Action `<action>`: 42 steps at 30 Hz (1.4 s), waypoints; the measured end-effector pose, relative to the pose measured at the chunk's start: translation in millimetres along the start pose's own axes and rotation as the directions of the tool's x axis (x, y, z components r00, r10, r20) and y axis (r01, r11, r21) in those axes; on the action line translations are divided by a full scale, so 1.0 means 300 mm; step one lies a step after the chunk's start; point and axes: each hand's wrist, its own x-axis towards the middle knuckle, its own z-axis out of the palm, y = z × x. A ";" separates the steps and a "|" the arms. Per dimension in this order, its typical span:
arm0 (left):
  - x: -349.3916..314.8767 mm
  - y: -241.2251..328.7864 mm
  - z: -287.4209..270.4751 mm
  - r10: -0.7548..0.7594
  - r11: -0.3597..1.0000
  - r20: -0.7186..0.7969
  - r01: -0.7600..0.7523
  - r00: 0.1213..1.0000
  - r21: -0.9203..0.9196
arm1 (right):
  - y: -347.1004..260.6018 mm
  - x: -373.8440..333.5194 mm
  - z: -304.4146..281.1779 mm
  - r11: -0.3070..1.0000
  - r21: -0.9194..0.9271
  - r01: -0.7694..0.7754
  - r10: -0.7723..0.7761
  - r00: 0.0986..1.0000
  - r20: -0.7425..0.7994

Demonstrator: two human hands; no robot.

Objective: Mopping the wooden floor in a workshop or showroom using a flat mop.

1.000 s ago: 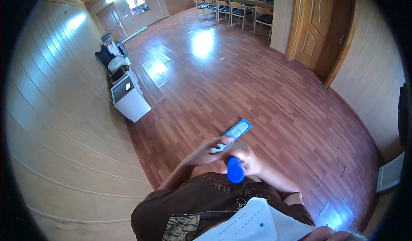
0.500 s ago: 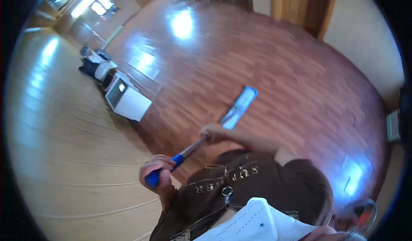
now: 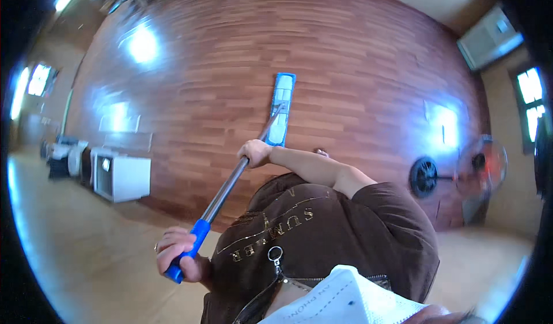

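Observation:
My left hand [image 3: 177, 253] is closed around the blue grip at the end of a flat mop's handle, low on the left. Further up the metal pole, my right hand [image 3: 255, 153] wraps round it, its forearm crossing in front of my brown top. The flat mop [image 3: 281, 109] has a long, narrow blue and whitish head. It lies on the wood-patterned floor [image 3: 351, 64] ahead of me, and the pole slants up from it toward my left side.
A white box-shaped appliance [image 3: 131, 179] stands at the left, with dark and pale items behind it. To the right is a standing fan [image 3: 483, 165] with a round black base. A pale cabinet-like unit [image 3: 489, 37] is at the far right, near a bright window [image 3: 530, 102].
My view has swung to the right, so the fan and window now show more fully and the door is gone. The mop head now points nearly straight ahead. Both hands keep hold of the handle.

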 end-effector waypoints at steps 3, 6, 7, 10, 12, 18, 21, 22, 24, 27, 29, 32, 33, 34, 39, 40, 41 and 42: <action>0.057 -0.072 0.024 0.060 0.987 0.139 -0.038 0.989 -0.156 | 0.031 -0.083 -0.055 0.995 0.066 -0.069 0.076 0.991 -0.110; 0.134 -0.169 0.093 0.077 0.954 0.332 0.028 0.940 -0.300 | 0.097 -0.198 -0.118 0.984 0.075 -0.163 0.177 0.950 -0.258; 0.165 -0.199 0.123 0.109 0.938 0.385 0.034 0.917 -0.346 | 0.100 -0.241 -0.148 0.976 0.093 -0.198 0.217 0.925 -0.310; 0.242 -0.295 0.240 0.188 0.865 0.523 0.111 0.831 -0.489 | 0.164 -0.351 -0.173 0.933 0.119 -0.339 0.354 0.814 -0.460; 0.270 -0.322 0.332 0.171 0.825 0.593 0.214 0.787 -0.522 | 0.168 -0.437 -0.203 0.909 0.159 -0.386 0.405 0.720 -0.563; 0.319 -0.370 0.580 0.354 0.634 0.746 0.442 0.564 -0.635 | 0.199 -0.687 -0.170 0.828 0.242 -0.506 0.499 0.465 -0.731; 0.316 -0.374 0.648 0.391 0.582 0.794 0.544 0.465 -0.605 | 0.189 -0.783 -0.109 0.754 0.331 -0.568 0.587 0.353 -0.729; 0.313 -0.384 0.666 0.398 0.555 0.799 0.576 0.450 -0.601 | 0.173 -0.801 -0.097 0.731 0.348 -0.587 0.596 0.302 -0.744; 0.313 -0.384 0.686 0.380 0.509 0.821 0.645 0.426 -0.570 | 0.133 -0.819 -0.071 0.697 0.401 -0.595 0.612 0.201 -0.765; 0.314 -0.383 0.727 0.392 0.465 0.824 0.684 0.409 -0.562 | 0.111 -0.853 -0.016 0.702 0.403 -0.588 0.555 0.097 -0.826; 0.318 -0.383 0.720 0.359 0.448 0.863 0.745 0.356 -0.494 | 0.068 -0.851 -0.002 0.678 0.441 -0.588 0.588 0.074 -0.805; 0.302 -0.385 0.710 0.332 0.423 0.876 0.774 0.350 -0.471 | 0.005 -0.862 0.017 0.577 0.451 -0.680 0.648 0.046 -0.760; 0.295 -0.384 0.705 0.314 0.418 0.882 0.784 0.351 -0.460 | -0.017 -0.865 0.008 0.563 0.467 -0.682 0.677 0.057 -0.733; 0.292 -0.377 0.700 0.303 0.403 0.890 0.800 0.342 -0.445 | -0.032 -0.874 0.002 0.575 0.443 -0.688 0.665 0.078 -0.742; 0.301 -0.322 0.690 0.323 0.393 0.885 0.803 0.336 -0.448 | -0.070 -0.900 -0.010 0.669 0.372 -0.643 0.593 0.160 -0.789; 0.302 -0.314 0.689 0.337 0.398 0.876 0.791 0.344 -0.464 | -0.057 -0.913 -0.021 0.664 0.356 -0.658 0.609 0.200 -0.767; 0.318 -0.304 0.693 0.394 0.418 0.855 0.763 0.337 -0.493 | -0.039 -0.927 -0.039 0.659 0.339 -0.671 0.625 0.239 -0.743; 0.319 -0.301 0.695 0.395 0.418 0.855 0.763 0.336 -0.493 | -0.030 -0.929 -0.061 0.655 0.314 -0.687 0.632 0.271 -0.726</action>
